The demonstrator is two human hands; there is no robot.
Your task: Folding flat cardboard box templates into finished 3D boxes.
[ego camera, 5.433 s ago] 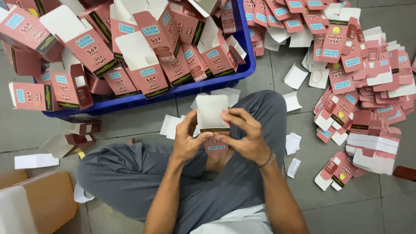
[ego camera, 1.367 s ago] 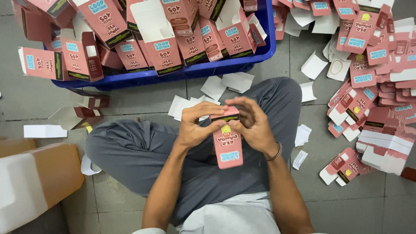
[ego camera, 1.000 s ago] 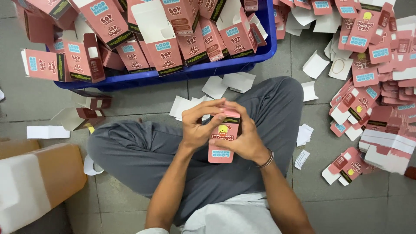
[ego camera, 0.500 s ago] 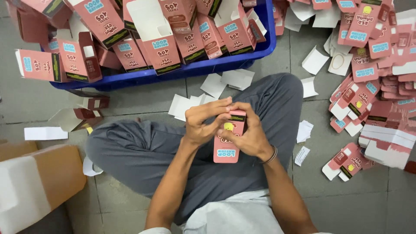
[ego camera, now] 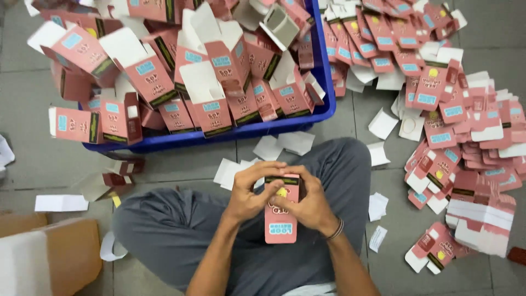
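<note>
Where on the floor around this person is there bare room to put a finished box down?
Bare grey floor shows left of the blue crate, above the white slip, and at the lower right below the flat carton pile. It is crowded inside the crate, along the right side, and before the knees, where white scraps lie. Both hands, left and right, hold the pink box.

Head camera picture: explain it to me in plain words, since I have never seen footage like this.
The view comes from a camera worn on a person's head, looking down at their lap as they sit cross-legged on a grey floor. Their left hand and right hand together hold one folded pink carton upright. Ahead stands a blue crate heaped with assembled pink cartons. To the right lies a pile of flat cartons, not yet folded. White paper slips are scattered about.
</note>
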